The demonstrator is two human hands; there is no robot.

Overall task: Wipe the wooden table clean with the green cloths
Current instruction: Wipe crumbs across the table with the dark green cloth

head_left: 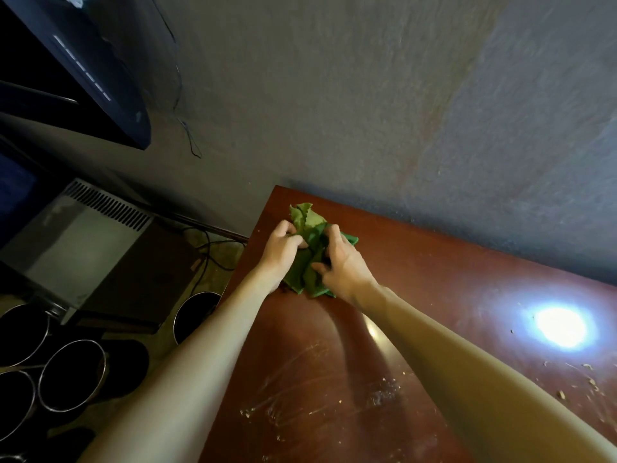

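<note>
A bunched heap of green cloths lies near the far left corner of the reddish-brown wooden table. A lighter green piece sticks up at the back; darker green folds lie in front. My left hand grips the left side of the heap with curled fingers. My right hand grips the right side, its fingers dug into the folds. Crumbs and pale smears speckle the table nearer to me.
A grey wall runs along the table's far edge. Left of the table, on the floor, stand several dark round metal pots, a grey box with vent slits and cables. A bright light reflection glares on the table's right side.
</note>
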